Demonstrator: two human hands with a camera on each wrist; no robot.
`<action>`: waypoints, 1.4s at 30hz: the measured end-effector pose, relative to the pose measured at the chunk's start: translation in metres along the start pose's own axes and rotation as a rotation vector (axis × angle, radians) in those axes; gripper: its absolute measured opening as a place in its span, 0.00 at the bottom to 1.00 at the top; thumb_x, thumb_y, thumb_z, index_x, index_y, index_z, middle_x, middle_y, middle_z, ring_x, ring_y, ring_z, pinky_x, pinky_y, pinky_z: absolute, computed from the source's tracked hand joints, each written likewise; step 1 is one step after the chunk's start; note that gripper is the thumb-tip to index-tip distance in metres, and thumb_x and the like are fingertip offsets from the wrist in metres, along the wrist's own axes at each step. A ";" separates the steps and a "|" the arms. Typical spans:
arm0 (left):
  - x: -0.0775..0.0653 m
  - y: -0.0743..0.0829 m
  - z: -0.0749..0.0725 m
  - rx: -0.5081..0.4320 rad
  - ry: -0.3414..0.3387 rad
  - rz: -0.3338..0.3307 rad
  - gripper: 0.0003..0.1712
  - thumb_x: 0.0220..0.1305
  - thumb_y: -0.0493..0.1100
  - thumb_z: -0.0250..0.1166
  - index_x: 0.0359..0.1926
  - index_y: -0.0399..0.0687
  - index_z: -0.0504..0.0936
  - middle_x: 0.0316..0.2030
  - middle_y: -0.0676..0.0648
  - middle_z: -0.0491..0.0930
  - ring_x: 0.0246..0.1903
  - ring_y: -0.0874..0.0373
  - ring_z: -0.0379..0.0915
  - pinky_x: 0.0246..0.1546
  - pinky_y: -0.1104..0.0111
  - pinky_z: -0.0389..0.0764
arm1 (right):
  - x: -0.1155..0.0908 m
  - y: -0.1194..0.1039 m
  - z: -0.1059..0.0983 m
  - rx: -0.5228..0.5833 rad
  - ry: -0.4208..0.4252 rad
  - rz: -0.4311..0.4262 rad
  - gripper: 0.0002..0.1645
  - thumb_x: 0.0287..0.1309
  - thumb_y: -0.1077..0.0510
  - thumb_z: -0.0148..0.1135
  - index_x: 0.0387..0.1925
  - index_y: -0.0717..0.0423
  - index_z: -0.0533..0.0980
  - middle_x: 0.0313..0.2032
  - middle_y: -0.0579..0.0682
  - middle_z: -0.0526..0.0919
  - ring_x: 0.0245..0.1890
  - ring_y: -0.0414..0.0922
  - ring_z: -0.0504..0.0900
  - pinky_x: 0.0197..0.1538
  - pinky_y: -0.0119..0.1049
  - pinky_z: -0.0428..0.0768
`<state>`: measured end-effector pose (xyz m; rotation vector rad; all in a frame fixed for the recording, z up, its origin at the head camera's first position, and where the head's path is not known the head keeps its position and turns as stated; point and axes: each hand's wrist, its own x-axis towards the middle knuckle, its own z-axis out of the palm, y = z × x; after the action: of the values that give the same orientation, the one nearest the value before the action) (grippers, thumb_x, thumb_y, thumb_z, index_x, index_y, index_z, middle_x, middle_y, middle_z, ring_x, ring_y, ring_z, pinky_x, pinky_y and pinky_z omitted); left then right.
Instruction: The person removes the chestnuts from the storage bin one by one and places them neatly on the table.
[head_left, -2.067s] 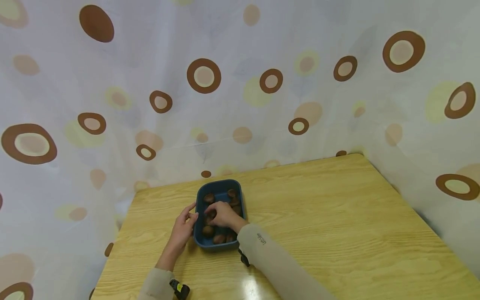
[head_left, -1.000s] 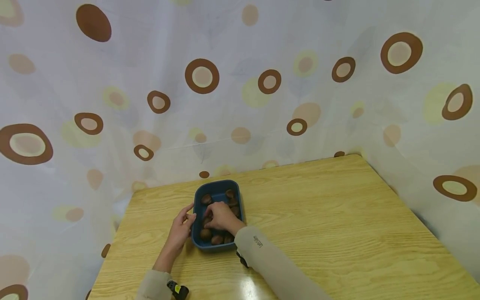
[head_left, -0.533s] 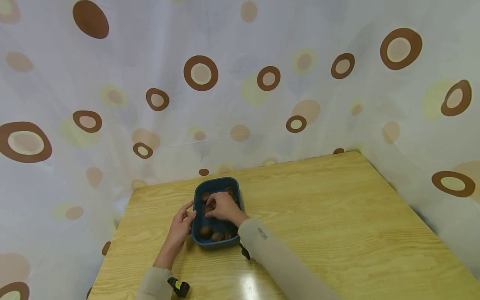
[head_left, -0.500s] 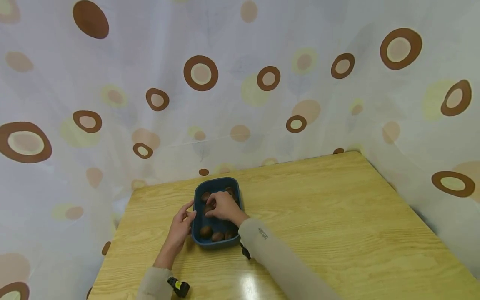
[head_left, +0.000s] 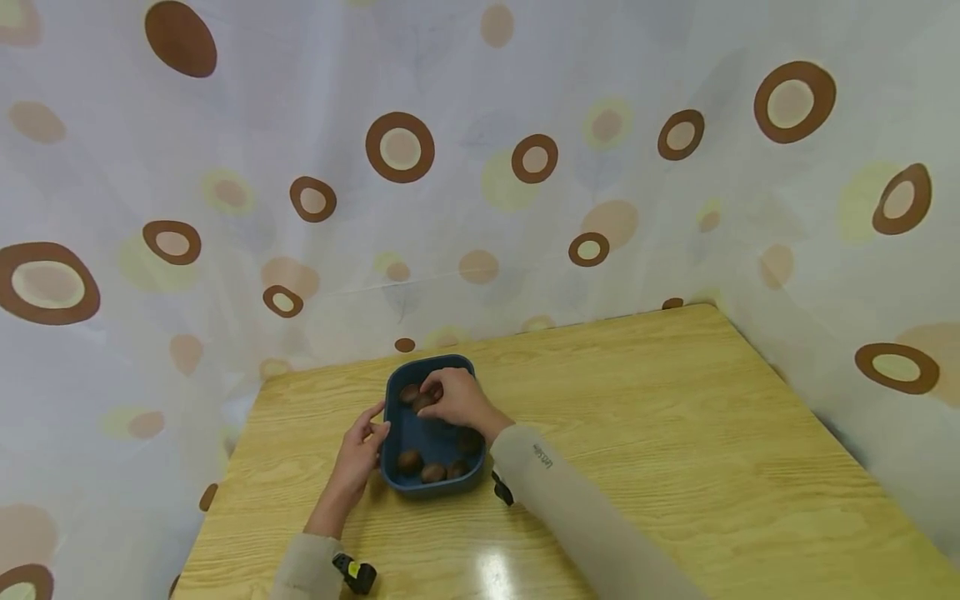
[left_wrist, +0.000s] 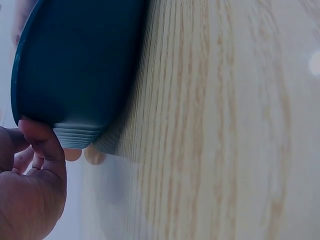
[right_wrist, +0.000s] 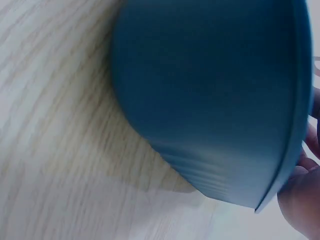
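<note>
A dark blue rounded box [head_left: 435,492] holds several brown chestnuts [head_left: 409,462]. My left hand [head_left: 360,454] holds the box at its left side; in the left wrist view, bent fingers [left_wrist: 47,150] meet the rim near a corner. Reaching over the right rim, my right hand [head_left: 461,400] has thumb and index finger around a chestnut [head_left: 423,404] inside the box, near the far end. Another chestnut [head_left: 408,394] lies just left of that one. In the right wrist view the box's outer wall [right_wrist: 210,90] covers most of the right fingers.
The box stands on a light wood-grain table [head_left: 637,433], toward its left side. A pale curtain [head_left: 480,200] with brown ringed spots hangs behind and along the sides. Dark wrist devices [head_left: 356,573] sit on both beige sleeves [head_left: 585,508].
My right hand has moved from the middle of the box toward its far end, along with the chestnut at its fingertips. Chestnuts at the near right now show. My left hand keeps its place.
</note>
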<state>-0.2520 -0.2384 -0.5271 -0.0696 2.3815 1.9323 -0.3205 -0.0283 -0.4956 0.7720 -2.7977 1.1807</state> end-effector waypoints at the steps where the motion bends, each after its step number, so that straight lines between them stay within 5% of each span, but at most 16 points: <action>1: -0.001 0.000 -0.001 0.006 0.006 -0.002 0.25 0.72 0.44 0.54 0.69 0.53 0.65 0.37 0.41 0.70 0.25 0.59 0.71 0.23 0.70 0.77 | 0.001 -0.001 -0.001 0.003 -0.007 -0.005 0.18 0.45 0.49 0.76 0.39 0.48 0.82 0.35 0.41 0.82 0.33 0.34 0.78 0.39 0.27 0.79; 7: -0.002 -0.002 -0.005 0.000 0.015 -0.029 0.25 0.73 0.44 0.53 0.69 0.53 0.64 0.40 0.37 0.70 0.25 0.58 0.68 0.22 0.70 0.75 | 0.000 -0.001 -0.009 0.050 -0.030 0.006 0.18 0.47 0.49 0.75 0.41 0.48 0.81 0.36 0.41 0.82 0.35 0.35 0.78 0.41 0.28 0.79; 24: -0.011 0.025 0.004 -0.025 -0.042 -0.029 0.27 0.73 0.40 0.52 0.70 0.46 0.61 0.39 0.36 0.70 0.28 0.52 0.70 0.22 0.68 0.77 | -0.009 0.038 -0.054 0.137 0.084 0.072 0.18 0.49 0.50 0.74 0.42 0.48 0.81 0.38 0.42 0.82 0.35 0.38 0.79 0.39 0.31 0.81; 33: 0.002 0.001 0.001 -0.004 -0.009 -0.020 0.26 0.72 0.46 0.54 0.69 0.54 0.64 0.39 0.38 0.71 0.28 0.54 0.70 0.22 0.69 0.76 | -0.011 0.051 -0.067 0.142 0.141 0.110 0.17 0.48 0.51 0.75 0.41 0.47 0.81 0.37 0.43 0.82 0.37 0.40 0.79 0.42 0.36 0.80; 42: 0.004 -0.005 0.002 0.002 0.002 0.003 0.26 0.72 0.47 0.54 0.69 0.55 0.64 0.37 0.39 0.70 0.25 0.59 0.70 0.22 0.69 0.77 | -0.015 0.064 -0.076 0.154 0.183 0.152 0.18 0.47 0.51 0.75 0.42 0.49 0.81 0.37 0.45 0.82 0.37 0.41 0.79 0.42 0.38 0.81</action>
<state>-0.2558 -0.2377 -0.5327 -0.0676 2.3862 1.9314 -0.3495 0.0675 -0.4871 0.4358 -2.6793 1.4240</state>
